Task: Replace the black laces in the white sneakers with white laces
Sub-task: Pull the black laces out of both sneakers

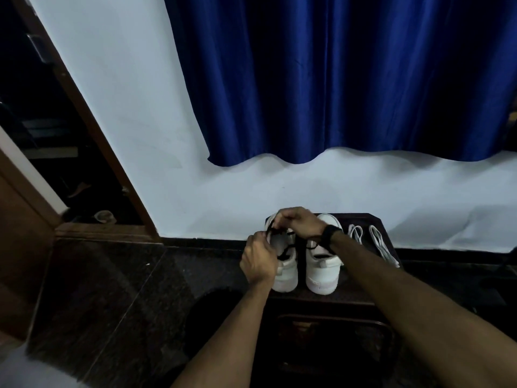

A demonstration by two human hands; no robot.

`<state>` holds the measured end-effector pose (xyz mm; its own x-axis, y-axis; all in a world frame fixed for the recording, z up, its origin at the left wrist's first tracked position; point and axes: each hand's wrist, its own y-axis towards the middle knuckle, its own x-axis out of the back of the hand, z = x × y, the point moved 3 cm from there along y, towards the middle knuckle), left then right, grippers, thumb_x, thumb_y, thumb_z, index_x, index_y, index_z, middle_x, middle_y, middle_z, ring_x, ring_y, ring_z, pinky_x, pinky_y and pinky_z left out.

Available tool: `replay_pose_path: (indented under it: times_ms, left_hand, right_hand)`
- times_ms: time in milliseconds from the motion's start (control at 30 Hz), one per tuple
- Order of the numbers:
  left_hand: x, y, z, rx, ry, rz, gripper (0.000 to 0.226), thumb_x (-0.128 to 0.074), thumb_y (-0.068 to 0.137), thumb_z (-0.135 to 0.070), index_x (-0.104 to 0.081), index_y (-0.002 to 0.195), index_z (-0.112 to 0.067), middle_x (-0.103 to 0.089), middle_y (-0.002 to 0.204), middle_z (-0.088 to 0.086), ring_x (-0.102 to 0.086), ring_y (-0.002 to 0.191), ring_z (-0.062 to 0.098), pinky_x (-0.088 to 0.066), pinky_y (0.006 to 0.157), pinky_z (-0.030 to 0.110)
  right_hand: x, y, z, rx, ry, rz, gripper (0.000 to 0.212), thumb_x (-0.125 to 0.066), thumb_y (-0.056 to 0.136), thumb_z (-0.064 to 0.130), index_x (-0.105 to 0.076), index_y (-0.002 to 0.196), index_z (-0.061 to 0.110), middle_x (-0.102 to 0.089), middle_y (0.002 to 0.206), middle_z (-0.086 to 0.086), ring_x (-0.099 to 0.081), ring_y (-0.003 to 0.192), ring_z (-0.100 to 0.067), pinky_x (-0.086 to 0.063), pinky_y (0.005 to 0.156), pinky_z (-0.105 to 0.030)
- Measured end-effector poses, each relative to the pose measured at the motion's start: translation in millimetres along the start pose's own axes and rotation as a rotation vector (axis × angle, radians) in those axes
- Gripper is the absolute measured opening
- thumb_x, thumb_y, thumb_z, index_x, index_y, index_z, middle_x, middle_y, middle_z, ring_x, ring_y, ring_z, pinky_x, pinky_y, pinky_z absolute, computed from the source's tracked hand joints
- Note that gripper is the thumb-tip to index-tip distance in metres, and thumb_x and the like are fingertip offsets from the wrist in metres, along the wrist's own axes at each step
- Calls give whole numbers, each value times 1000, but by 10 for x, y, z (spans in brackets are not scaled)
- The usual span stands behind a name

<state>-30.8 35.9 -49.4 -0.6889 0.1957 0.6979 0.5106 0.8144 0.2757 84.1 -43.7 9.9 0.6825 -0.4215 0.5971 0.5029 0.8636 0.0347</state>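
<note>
Two white sneakers (305, 264) stand side by side on a small dark bench (361, 296) against the wall, heels toward the person. Both hands work over the left sneaker (286, 273): the left hand (258, 261) pinches the black lace (285, 249) at the shoe's near side, and the right hand (296, 221), a dark watch (330, 233) on its wrist, curls its fingers round the same lace above the tongue. Black lace also crosses the right sneaker (321, 268). Just beside that shoe, two white laces (369, 242) lie folded on the bench. A blue curtain (335, 79) hangs above.
</note>
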Motion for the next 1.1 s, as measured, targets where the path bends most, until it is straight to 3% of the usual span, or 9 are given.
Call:
replay_pose_path:
  times_ms: [67,167,233,433,600,800,867,967,1100]
  left_hand:
    - [-17,-19,-25,-22,14,-4,26,-43,100,-28,-65,109,-18,-64,113,8,-62,100,37,-48,74,42]
    - [-38,-13,-52,-29,31,-8,25,-44,100,-26,-66,110,-20,-63,112,6,-63,100,36,-48,73,41]
    - [-47,-17,-31,-35,39,-8,23,-45,99,-27,-65,108,-19,-64,110,6,-63,99,35,-48,72,41]
    - [6,-3,-40,-34,10,-60,21,-48,96,-23,-66,103,-16,-65,108,9,-64,96,38,-49,70,42]
    - [-43,-23,-27,-13,42,-23,22,-48,96,-24,-65,107,-18,-64,109,8,-63,99,37,-49,71,43]
    - [-30,-31,-32,8,8,-39,24,-44,98,-25,-65,107,-16,-64,110,10,-63,98,39,-49,73,44]
    - [-35,-33,-40,17,20,-31,27,-43,99,-27,-65,110,-16,-64,111,10,-63,99,39,-49,75,45]
    - [-34,-27,-37,23,19,-16,28,-42,100,-29,-65,111,-18,-64,113,9,-63,101,38,-49,76,45]
    - [-35,-30,-39,36,15,-11,27,-42,100,-28,-64,110,-18,-64,113,9,-63,101,38,-50,77,45]
  right_hand:
    - [99,-94,-33,-74,126,40,25,-60,94,21,-68,70,24,-67,77,5,-59,79,-11,-42,83,-33]
    - [90,-115,-18,-133,-533,101,28,-53,94,47,-72,90,27,-70,97,5,-58,95,-15,-34,92,-39]
    - [25,-52,64,-76,-634,99,25,-49,97,42,-72,99,31,-69,108,8,-57,106,-17,-33,98,-42]
    - [91,-102,175,63,489,37,21,-53,94,8,-65,76,8,-67,74,0,-61,74,-10,-45,80,-26]
    - [117,-215,152,-102,-269,140,24,-54,99,27,-72,86,19,-58,61,15,-50,55,0,-39,61,-19]
    - [258,-210,213,153,640,-19,23,-50,96,21,-62,82,7,-61,67,3,-52,65,-10,-41,64,-18]
    - [308,-218,148,25,566,-3,29,-55,94,31,-66,76,11,-54,61,-10,-47,59,-17,-35,60,-28]
    - [316,-299,150,-77,-59,116,32,-54,99,31,-77,89,12,-67,71,-3,-55,61,-5,-40,66,-21]
    - [417,-364,203,93,477,-65,22,-51,97,22,-65,86,9,-53,63,2,-41,60,-14,-30,59,-27]
